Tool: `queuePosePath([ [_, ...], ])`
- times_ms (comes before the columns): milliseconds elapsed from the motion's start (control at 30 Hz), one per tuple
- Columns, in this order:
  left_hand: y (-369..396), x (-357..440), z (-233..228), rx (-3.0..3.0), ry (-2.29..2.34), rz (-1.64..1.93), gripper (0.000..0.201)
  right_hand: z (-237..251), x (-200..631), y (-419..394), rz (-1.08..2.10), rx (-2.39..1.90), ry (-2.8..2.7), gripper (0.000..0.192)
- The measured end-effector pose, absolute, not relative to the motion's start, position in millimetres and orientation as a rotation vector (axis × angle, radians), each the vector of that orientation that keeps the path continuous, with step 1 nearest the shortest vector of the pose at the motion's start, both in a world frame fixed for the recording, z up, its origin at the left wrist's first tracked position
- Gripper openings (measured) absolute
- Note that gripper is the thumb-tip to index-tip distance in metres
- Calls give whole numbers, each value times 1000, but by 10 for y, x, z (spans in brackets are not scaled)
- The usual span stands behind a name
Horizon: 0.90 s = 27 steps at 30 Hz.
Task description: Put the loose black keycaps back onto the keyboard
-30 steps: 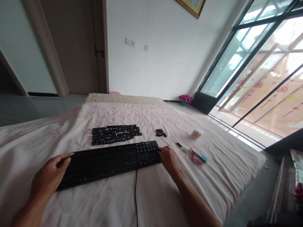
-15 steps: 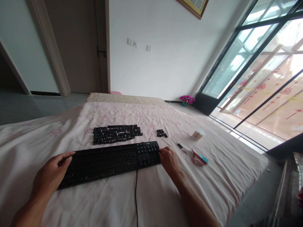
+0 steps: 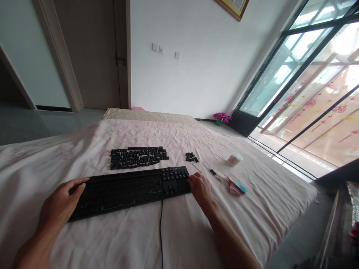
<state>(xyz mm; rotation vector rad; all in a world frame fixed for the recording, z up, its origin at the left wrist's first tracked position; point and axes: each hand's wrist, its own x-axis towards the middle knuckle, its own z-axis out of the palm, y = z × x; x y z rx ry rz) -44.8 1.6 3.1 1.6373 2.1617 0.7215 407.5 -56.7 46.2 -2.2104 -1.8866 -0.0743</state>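
A black keyboard point(image 3: 120, 192) lies across the bed in front of me, its left end tilted nearer to me. Keycaps are off most of its left and middle part, while the number pad at the right end has its keys on. My left hand point(image 3: 63, 198) grips the left end, thumb and fingers at the edge. My right hand point(image 3: 200, 186) pinches the right end. Beyond the keyboard, many loose black keycaps point(image 3: 137, 157) lie in rows, and a smaller group of keycaps point(image 3: 191, 157) sits to their right. The keyboard's cable point(image 3: 160, 231) runs toward me.
To the right lie a clear tub of cotton swabs point(image 3: 234, 159), a small tool with a wire loop point(image 3: 213, 172) and a pink and blue cloth point(image 3: 236, 186). The pale floral bedsheet point(image 3: 269, 209) has folds. The bed's right edge drops to a grey floor point(image 3: 300, 228).
The keyboard and both hands stay nearly in place. My view has shifted very slightly.
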Motion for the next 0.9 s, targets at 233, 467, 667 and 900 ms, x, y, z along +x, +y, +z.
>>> queuePosePath([
  [233, 12, -438, 42, 1593, 2149, 692, 42, 409, 4181, -571, 9, -2141, -1804, 25],
  [467, 4, -418, 78, 1584, 2170, 689, 42, 316, 4315, -518, 203, -2107, -1609, 29],
  [667, 2, -421, 73, 1583, 2159, 683, 42, 239, 4392, -496, 404, -1962, -1486, 30],
  [900, -6, -407, 87, 1596, 2171, 696, 42, 237, 4363, -505, 300, -2012, -1540, 30],
])
